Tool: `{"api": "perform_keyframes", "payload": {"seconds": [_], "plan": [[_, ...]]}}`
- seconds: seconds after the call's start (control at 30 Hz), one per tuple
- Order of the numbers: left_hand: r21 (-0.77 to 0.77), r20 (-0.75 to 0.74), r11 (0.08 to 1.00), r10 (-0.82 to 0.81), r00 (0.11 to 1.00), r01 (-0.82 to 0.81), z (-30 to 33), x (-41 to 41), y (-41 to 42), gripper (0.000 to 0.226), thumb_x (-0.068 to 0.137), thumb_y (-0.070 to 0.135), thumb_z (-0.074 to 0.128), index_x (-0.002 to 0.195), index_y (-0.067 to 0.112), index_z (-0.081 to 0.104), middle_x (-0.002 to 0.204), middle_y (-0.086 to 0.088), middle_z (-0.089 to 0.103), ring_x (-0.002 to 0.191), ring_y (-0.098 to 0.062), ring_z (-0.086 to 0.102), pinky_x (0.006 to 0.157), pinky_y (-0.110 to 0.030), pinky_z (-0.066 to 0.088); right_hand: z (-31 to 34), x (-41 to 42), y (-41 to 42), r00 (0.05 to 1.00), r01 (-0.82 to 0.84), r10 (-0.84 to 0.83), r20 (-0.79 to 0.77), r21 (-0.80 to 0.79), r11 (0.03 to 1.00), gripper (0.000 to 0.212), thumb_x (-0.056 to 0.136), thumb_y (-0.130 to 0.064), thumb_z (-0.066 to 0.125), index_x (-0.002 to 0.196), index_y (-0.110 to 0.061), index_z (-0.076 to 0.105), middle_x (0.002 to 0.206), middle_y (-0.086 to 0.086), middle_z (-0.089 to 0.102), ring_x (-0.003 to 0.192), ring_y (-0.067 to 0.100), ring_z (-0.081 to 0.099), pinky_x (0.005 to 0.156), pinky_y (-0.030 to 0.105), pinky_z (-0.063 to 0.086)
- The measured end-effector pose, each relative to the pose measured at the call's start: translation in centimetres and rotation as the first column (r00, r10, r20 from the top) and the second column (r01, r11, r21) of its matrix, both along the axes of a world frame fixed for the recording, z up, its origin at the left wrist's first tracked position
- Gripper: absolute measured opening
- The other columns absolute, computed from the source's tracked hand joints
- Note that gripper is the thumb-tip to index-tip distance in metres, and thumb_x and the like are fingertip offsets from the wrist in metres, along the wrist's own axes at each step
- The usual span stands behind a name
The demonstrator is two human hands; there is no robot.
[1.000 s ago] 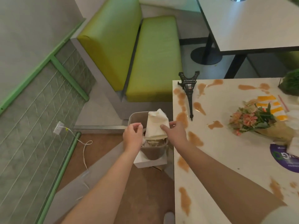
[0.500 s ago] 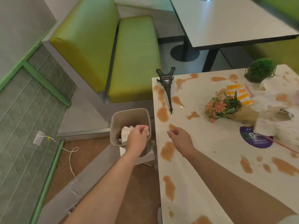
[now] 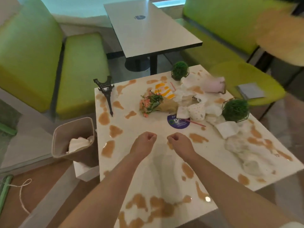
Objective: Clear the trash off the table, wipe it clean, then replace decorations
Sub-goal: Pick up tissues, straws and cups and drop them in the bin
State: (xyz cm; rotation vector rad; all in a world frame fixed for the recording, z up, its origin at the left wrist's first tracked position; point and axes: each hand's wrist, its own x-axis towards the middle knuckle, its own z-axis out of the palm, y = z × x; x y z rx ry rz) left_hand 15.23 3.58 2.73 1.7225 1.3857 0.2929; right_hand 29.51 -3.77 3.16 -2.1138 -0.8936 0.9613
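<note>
A view from above of a white table (image 3: 134, 129) blotched with brown liquid spills. Two bare forearms reach forward over its near half. The left hand (image 3: 143, 142) and the right hand (image 3: 178, 142) sit side by side above the tabletop, each with its fingers curled into a loose fist and nothing held in either.

Beyond the hands, crumpled white napkins (image 3: 194, 102) lie heaped on the right half of the table, with a tipped pink cup (image 3: 213, 84) at the far edge and a thin pink straw (image 3: 195, 122) near a round purple sticker (image 3: 178, 123). A small flower bouquet (image 3: 152, 102) lies on its side near the middle. A black Eiffel Tower model (image 3: 106, 92) lies at the far left corner. Two green ball plants stand on the table, one at the far edge (image 3: 179, 70), one at the right (image 3: 235, 110).

Beside the table's left edge, a beige trash bin (image 3: 74, 139) stands on the floor with white paper inside. Green booth seats (image 3: 79, 66) lie beyond
</note>
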Motion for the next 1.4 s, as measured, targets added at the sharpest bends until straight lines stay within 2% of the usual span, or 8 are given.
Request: {"api": "perform_keyframes", "payload": {"seconds": [0.27, 0.37, 0.53, 0.87, 1.03, 1.17, 1.27, 1.4], "plan": [[-0.016, -0.003, 0.966, -0.256, 0.967, 0.256, -0.9, 11.9, -8.3, 0.025, 0.099, 0.031, 0.052, 0.118, 0.019, 0.064, 0.117, 0.006, 0.063, 0.111, -0.012, 0.057, 0.092, -0.025, 0.042, -0.3, 10.3, -10.7, 0.991, 0.133, -0.133, 0.018, 0.014, 0.991, 0.014, 0.095, -0.026, 0.054, 0.100, -0.019, 0.065, 0.099, -0.006, 0.065, 0.087, 0.015, 0.060, 0.066, 0.028, 0.046], [-0.019, 0.000, 0.946, -0.323, 0.946, 0.323, -1.3, 15.1, -10.9, 0.026, 0.100, 0.031, 0.051, 0.120, 0.019, 0.063, 0.117, 0.007, 0.062, 0.110, -0.011, 0.056, 0.087, -0.022, 0.040, -0.6, 13.4, -14.0, 0.984, 0.176, -0.177, 0.036, 0.017, 0.984, 0.011, 0.095, -0.023, 0.055, 0.100, -0.022, 0.064, 0.094, -0.009, 0.060, 0.076, 0.010, 0.056, 0.060, 0.024, 0.044], [0.005, -0.022, 0.916, -0.402, 0.916, 0.402, -2.5, 19.4, -14.6, 0.024, 0.098, 0.029, 0.053, 0.118, 0.020, 0.065, 0.118, 0.006, 0.064, 0.110, -0.011, 0.057, 0.094, -0.026, 0.044, -1.6, 17.8, -18.9, 0.970, 0.230, -0.229, 0.085, -0.007, 0.973, 0.011, 0.094, -0.021, 0.056, 0.102, -0.022, 0.064, 0.092, -0.009, 0.058, 0.073, 0.005, 0.054, 0.057, 0.019, 0.039], [0.078, -0.124, 0.854, -0.504, 0.855, 0.515, -3.7, 24.8, -16.5, 0.026, 0.095, 0.037, 0.054, 0.117, 0.028, 0.064, 0.118, 0.004, 0.059, 0.114, -0.016, 0.053, 0.098, -0.033, 0.045, -3.2, 23.8, -21.9, 0.935, 0.338, -0.333, 0.124, -0.017, 0.941, 0.011, 0.092, -0.018, 0.057, 0.098, -0.023, 0.064, 0.090, -0.006, 0.058, 0.075, 0.007, 0.054, 0.055, 0.020, 0.038], [0.171, -0.217, 0.801, -0.537, 0.815, 0.573, -4.4, 27.5, -15.8, 0.034, 0.095, 0.031, 0.056, 0.128, 0.024, 0.057, 0.132, -0.002, 0.047, 0.126, -0.023, 0.040, 0.102, -0.035, 0.039, -3.9, 26.0, -21.3, 0.928, 0.351, -0.347, 0.138, -0.005, 0.936, 0.010, 0.093, -0.019, 0.058, 0.101, -0.024, 0.061, 0.085, -0.008, 0.057, 0.072, 0.006, 0.055, 0.055, 0.022, 0.039], [0.239, -0.324, 0.748, -0.539, 0.777, 0.619, -5.3, 29.1, -14.5, 0.044, 0.097, 0.030, 0.052, 0.140, 0.023, 0.043, 0.141, 0.001, 0.039, 0.128, -0.024, 0.036, 0.095, -0.039, 0.045, -4.4, 27.3, -20.5, 0.935, 0.292, -0.283, 0.213, -0.011, 0.956, 0.023, 0.094, -0.023, 0.058, 0.117, -0.026, 0.057, 0.101, -0.004, 0.055, 0.089, 0.014, 0.055, 0.067, 0.028, 0.044], [0.188, -0.405, 0.706, -0.578, 0.708, 0.683, -5.9, 29.8, -13.6, 0.051, 0.098, 0.034, 0.049, 0.146, 0.027, 0.033, 0.148, 0.007, 0.034, 0.130, -0.022, 0.033, 0.093, -0.039, 0.045, -4.9, 28.3, -19.9, 0.942, 0.232, -0.214, 0.257, -0.043, 0.972, 0.036, 0.095, -0.025, 0.056, 0.130, -0.030, 0.052, 0.109, -0.003, 0.050, 0.100, 0.013, 0.048, 0.077, 0.030, 0.046], [0.215, -0.526, 0.607, -0.588, 0.614, 0.765, -6.7, 30.0, -12.7, 0.052, 0.096, 0.036, 0.053, 0.144, 0.034, 0.035, 0.140, 0.004, 0.037, 0.125, -0.022, 0.034, 0.086, -0.033, 0.049, -5.8, 29.4, -18.9, 0.951, 0.182, -0.137, 0.278, -0.144, 0.973, 0.039, 0.095, -0.033, 0.057, 0.134, -0.038, 0.052, 0.114, -0.002, 0.047, 0.110, 0.018, 0.047, 0.082, 0.034, 0.049]]}}
